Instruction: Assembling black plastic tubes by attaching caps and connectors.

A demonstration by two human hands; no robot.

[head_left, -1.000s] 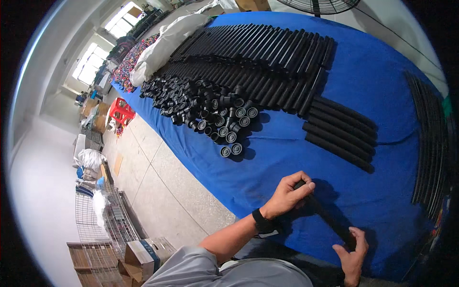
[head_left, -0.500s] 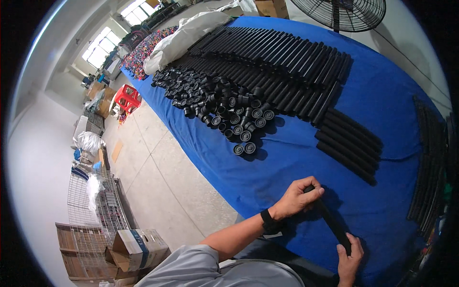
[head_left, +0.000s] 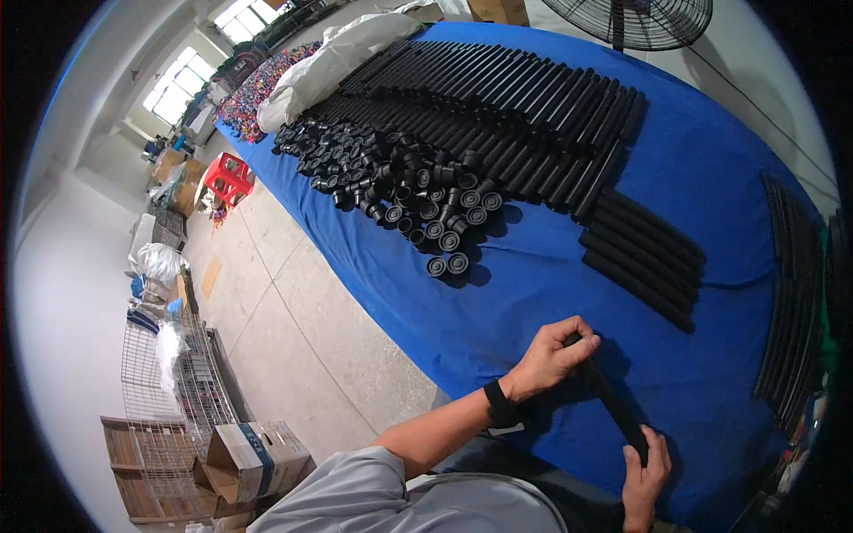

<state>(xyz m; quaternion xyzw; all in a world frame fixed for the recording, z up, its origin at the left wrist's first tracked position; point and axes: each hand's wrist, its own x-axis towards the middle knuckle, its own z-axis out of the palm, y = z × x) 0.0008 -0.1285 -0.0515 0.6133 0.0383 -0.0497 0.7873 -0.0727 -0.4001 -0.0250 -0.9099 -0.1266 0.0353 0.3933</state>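
Both my hands hold one black tube [head_left: 611,398] slantwise above the blue cloth. My left hand [head_left: 544,362], with a black band at the wrist, is closed round its upper end; the fingers hide that end, so I cannot tell whether a cap sits there. Lower down, my right hand [head_left: 647,478] grips the other end between thumb and fingers. Just beyond lies a short row of black tubes [head_left: 641,258], side by side. Left of them is a heap of round black caps [head_left: 426,200], two of them at its near edge.
Long rows of black tubes [head_left: 498,93] cover the table's far part, beside a white sack [head_left: 333,71] and a pile of small coloured pieces [head_left: 267,89]. More dark tubes [head_left: 786,302] lie at right. A fan [head_left: 626,19] stands behind. Cartons [head_left: 258,462] sit on the floor at left.
The view has shifted slightly, so the table's contents appear a little higher and further left. Both hands keep hold of the tube, in nearly the same pose.
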